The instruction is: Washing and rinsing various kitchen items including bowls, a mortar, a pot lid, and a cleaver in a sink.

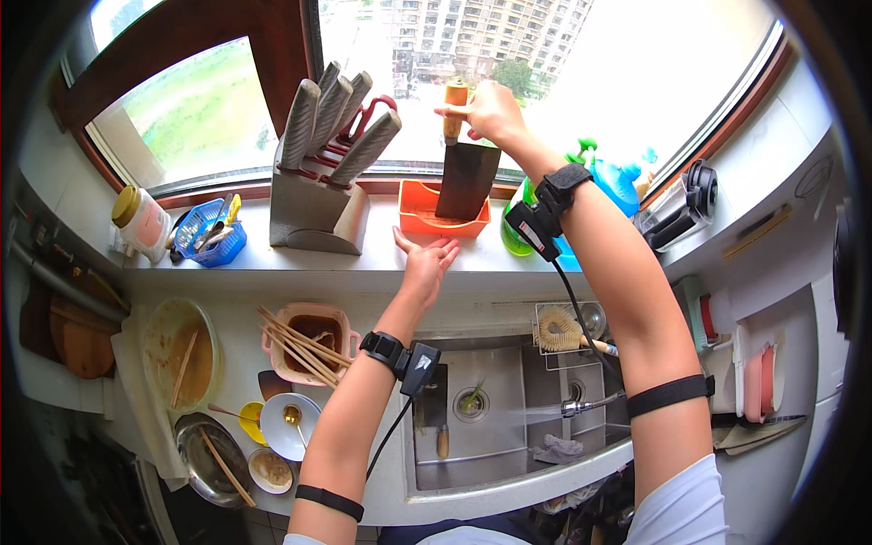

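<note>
My right hand (487, 116) grips the wooden handle of a cleaver (469, 180), thumb laid across the handle. The dark blade points down, and its lower edge is inside an orange plastic box (443, 227) on the window ledge. Just in front of that box, my left hand (426, 266) is held palm up with fingers spread and nothing in it. Left of the box stands a grey knife block (317, 218) with several grey-handled knives and red-handled scissors (371, 116).
Below the ledge is a steel double sink (497, 368), where another cleaver (432, 398) lies and the faucet (579, 407) runs. Dirty dishes crowd the left counter, including a pink casserole dish (272, 354) with chopsticks. A green bottle (514, 235) stands right of the orange box.
</note>
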Demonstrator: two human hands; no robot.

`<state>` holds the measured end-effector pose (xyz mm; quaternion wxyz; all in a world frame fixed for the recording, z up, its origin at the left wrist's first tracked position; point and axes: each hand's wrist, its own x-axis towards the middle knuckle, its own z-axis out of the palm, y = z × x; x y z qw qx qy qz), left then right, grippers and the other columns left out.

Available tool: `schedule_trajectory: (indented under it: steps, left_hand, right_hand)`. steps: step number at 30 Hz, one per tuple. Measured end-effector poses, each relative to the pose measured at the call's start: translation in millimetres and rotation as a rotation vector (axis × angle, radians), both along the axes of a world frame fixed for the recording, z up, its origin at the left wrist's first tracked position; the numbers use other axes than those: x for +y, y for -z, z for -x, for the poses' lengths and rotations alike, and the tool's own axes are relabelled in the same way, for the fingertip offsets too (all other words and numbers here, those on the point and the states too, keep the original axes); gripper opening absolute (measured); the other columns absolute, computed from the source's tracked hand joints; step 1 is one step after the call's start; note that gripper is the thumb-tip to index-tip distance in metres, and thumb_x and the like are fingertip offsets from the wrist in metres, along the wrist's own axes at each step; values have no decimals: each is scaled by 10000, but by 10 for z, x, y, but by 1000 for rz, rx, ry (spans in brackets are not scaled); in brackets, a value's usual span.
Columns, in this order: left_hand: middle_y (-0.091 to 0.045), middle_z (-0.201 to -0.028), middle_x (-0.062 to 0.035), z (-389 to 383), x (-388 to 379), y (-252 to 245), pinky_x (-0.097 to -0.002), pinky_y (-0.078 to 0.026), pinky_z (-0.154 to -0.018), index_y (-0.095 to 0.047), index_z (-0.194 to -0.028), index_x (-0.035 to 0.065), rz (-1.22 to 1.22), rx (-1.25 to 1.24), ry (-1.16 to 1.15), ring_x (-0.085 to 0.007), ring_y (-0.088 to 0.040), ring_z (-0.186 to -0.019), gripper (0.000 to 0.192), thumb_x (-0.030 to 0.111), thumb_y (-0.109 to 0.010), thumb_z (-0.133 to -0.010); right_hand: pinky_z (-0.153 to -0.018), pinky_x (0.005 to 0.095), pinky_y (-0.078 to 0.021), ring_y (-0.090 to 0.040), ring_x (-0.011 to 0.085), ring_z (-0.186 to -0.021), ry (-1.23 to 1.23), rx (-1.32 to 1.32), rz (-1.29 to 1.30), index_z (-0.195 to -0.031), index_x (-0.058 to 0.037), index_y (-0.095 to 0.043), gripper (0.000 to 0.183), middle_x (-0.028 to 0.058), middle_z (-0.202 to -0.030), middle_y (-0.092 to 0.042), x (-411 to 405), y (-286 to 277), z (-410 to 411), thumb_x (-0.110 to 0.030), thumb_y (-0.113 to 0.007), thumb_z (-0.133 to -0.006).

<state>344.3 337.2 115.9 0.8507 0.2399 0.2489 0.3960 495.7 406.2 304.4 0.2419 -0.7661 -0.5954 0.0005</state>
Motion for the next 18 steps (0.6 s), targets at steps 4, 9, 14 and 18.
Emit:
schedule_trajectory:
  steps: [4, 9, 14, 18]
  left_hand:
    - [-286, -1258, -323, 66, -68, -8, -408, -438, -925, 280, -1310, 304, -32, -40, 7, -378, -451, -1127, 953, -169, -347, -770]
    - [-284, -1257, -342, 202, -92, -70, -405, -441, -925, 261, -1317, 295, -96, -1, 1, -381, -468, -1110, 938, -168, -344, -770]
    - [-299, -1245, -322, 190, -241, -66, -415, -433, -933, 165, -1337, 237, -100, 4, -31, -379, -471, -1102, 861, -161, -345, -770]
    - [-341, -1200, -288, 331, -521, 112, -424, -425, -940, 7, -1286, 104, -105, 78, 3, -383, -485, -1068, 678, -130, -374, -776]
  right_hand:
    - [-474, 258, -474, -569, 142, -406, 34, 36, -35, -549, -6, -596, 566, 76, -434, -545, 10, 69, -41, -552, -735, -599]
    - [-512, 262, -487, -588, 162, -448, 45, -29, -4, -735, 51, -627, 648, 95, -490, -567, -20, 16, 113, -573, -728, -595]
    - [-576, 266, -507, -624, 180, -578, 191, -219, -189, -662, 48, -591, 685, 158, -599, -589, -76, 121, 29, -619, -719, -568]
    - [-794, 335, -490, -579, 321, -942, 301, 229, -432, -1029, 98, -452, 726, 262, -1016, -552, -323, 224, 251, -395, -782, -611]
